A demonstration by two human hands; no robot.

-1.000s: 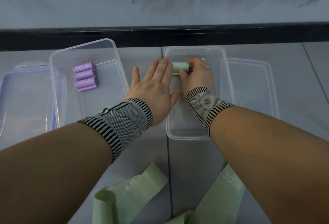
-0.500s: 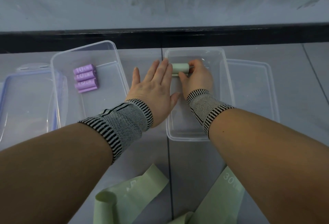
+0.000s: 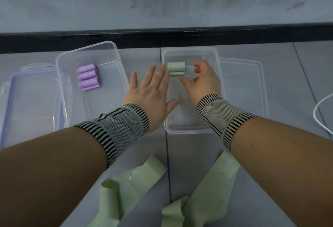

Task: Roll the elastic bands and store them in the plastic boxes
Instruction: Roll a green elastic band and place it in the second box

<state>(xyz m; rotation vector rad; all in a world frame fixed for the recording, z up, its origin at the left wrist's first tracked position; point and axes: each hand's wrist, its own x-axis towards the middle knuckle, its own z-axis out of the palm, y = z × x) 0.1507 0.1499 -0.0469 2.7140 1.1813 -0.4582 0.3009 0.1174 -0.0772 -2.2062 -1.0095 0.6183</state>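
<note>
A rolled green band (image 3: 176, 66) lies at the far end inside the right clear box (image 3: 189, 130). My right hand (image 3: 202, 80) hovers inside that box just right of the roll, fingers loosely spread, holding nothing. My left hand (image 3: 152, 93) lies flat with straight fingers against the box's left wall, fingertips beside the roll. Three purple rolls (image 3: 88, 77) sit in the left clear box (image 3: 108, 46). Two unrolled green bands (image 3: 133, 180) (image 3: 212, 181) lie on the floor near me.
A blue-rimmed lid (image 3: 10, 118) lies left of the left box. A clear lid (image 3: 252, 82) lies right of the right box. A white cable (image 3: 322, 118) curves at the right edge. A black strip (image 3: 162, 37) runs along the wall behind.
My right hand has let go of the green roll and drawn back to the right, fingers opening. The roll stays in the box. My left hand has hardly moved.
</note>
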